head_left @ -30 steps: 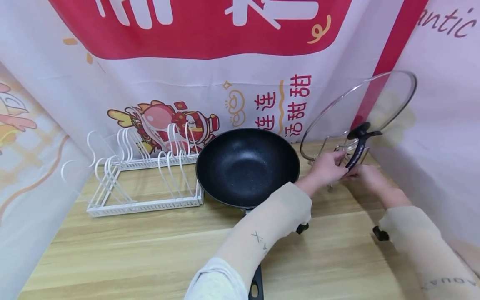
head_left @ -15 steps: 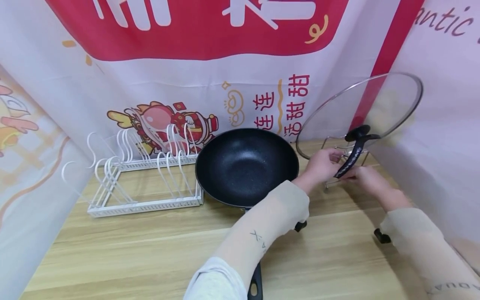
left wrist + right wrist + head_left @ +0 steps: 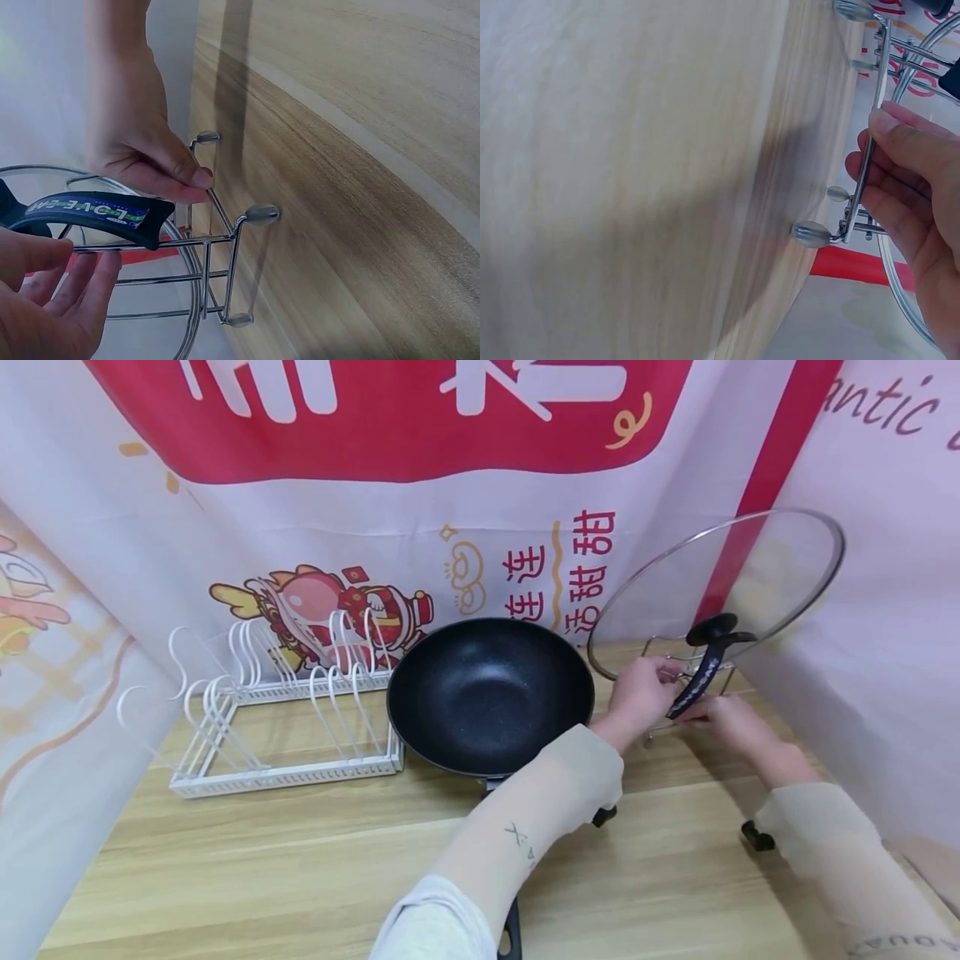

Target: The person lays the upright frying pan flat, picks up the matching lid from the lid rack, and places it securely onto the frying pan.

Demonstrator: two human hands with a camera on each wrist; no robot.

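A chrome wire lid rack [image 3: 233, 264] stands at the back right of the wooden table, its rounded feet close to the tabletop. Leaning upright in it is a clear glass pan lid [image 3: 720, 585] with a metal rim. The lid's curved black handle [image 3: 705, 672] points toward me. My left hand [image 3: 641, 693] pinches a rack wire between thumb and fingers, just beside the handle. With thumb and fingertips, my right hand [image 3: 922, 187] grips the rack's front bar. Part of the rack is hidden behind both hands in the head view.
A black wok [image 3: 491, 697] lies in the middle, its handle [image 3: 512, 935] passing under my left forearm. To its left is a white rack [image 3: 288, 777] with several upright hoops. Printed cloth walls [image 3: 360, 543] enclose the back and sides.
The lid and wire rack have shifted slightly, the lid's handle swinging a little left and toward me. Both hands keep their hold, and the last half second shows hardly any motion.
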